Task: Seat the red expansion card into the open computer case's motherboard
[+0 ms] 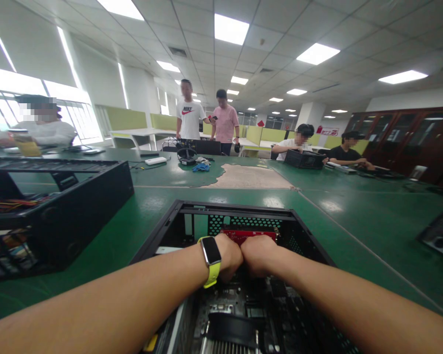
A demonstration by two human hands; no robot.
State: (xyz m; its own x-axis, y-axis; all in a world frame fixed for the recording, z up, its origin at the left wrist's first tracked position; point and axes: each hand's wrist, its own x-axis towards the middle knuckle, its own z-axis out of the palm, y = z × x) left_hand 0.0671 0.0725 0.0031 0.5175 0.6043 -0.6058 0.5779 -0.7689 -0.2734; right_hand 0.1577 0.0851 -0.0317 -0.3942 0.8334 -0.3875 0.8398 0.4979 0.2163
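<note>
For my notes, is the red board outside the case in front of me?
No, the red board sits inside the case, partly hidden by the left hand and right hand.

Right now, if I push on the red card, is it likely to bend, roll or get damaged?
The red card is probably stiff, since its upper edge looks straight. It seems unlikely to roll, as what shows of it is flat. It may be fragile, because it looks like a bare circuit board.
</note>
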